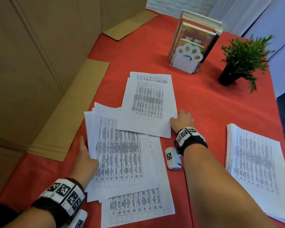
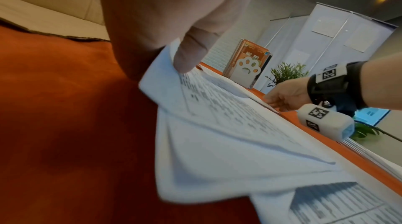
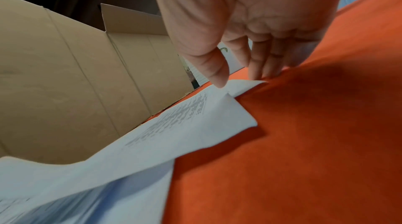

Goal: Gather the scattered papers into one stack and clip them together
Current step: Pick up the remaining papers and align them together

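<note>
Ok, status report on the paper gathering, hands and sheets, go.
Left hand pinches fanned sheets at their left edge. Right hand touches top sheet at its right edge. Papers not stacked. No clip in view.

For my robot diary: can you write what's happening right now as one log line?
step: gathering | left hand: pinches papers' left edge | right hand: fingertips at top sheet's right edge | clip: not seen

matt printed papers (image 1: pixel 148 102), red felt tablecloth (image 1: pixel 204 99)
</note>
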{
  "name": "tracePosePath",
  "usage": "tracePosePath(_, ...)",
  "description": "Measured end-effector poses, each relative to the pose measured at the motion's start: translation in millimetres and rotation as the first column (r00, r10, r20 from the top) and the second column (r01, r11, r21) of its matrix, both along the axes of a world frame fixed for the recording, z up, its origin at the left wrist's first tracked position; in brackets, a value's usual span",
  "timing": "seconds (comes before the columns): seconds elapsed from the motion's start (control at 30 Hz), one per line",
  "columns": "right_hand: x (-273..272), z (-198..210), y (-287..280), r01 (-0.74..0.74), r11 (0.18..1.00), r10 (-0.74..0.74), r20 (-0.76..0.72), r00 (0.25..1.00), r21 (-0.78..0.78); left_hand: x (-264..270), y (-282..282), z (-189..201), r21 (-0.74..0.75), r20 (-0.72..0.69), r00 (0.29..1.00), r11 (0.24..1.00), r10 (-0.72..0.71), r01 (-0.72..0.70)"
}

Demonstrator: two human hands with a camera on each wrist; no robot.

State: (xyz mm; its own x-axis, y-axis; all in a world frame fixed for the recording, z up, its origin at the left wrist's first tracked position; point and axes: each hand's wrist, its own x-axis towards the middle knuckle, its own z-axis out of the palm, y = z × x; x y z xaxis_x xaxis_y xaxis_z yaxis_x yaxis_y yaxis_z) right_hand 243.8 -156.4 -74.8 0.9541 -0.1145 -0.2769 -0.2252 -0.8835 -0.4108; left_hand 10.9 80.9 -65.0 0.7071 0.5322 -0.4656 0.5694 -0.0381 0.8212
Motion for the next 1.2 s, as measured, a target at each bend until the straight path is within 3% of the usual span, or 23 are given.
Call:
tracePosePath(0.2,-7,2,18,0.052,0.973,-0.048,-0.026,0.999,0.223,-4,-12,-6,-0.084,-0.055,0.995,0.994,-0.079,0.074)
tracePosePath(0.3,-8,1,24,0.047,0.961,-0.028,-0.073,0.997,0.273,-5,-16,-10,-0.108,-0.019,0.998,0.993,-0.055,0.052)
tracePosePath(0.5,-18,11,9,0.005,0.962,-0.022,0.057,0.998,0.272,-1,1,-19,-0.117,-0.026,1.0,0.993,-0.004,0.001)
tracePosePath(0.73,-52,23,-57,0.109,0.979,-0.135,0.149,0.98,0.172,3,39,-23,0.129,-0.136,0.99,0.991,0.037,-0.019)
tracePosePath(0.87,-74,29,-92,0.166,0.963,-0.21,0.205,0.956,0.214,5,50,-15,0.3,-0.186,0.978,0.953,0.093,-0.034)
tracePosePath(1.0,-99,38,-109,0.208,0.925,-0.279,0.197,0.94,0.319,11,45,-3,0.301,-0.206,0.976,0.954,0.065,0.0)
tracePosePath(1.1,-129,39,-103,0.159,0.937,-0.208,0.131,0.969,0.31,18,24,-1,0.251,-0.212,0.976,0.962,-0.056,0.109)
tracePosePath(1.2,-164,25,-92,0.129,0.941,-0.149,0.04,0.988,0.314,21,-2,-8,0.162,-0.088,0.979,0.967,-0.182,0.194)
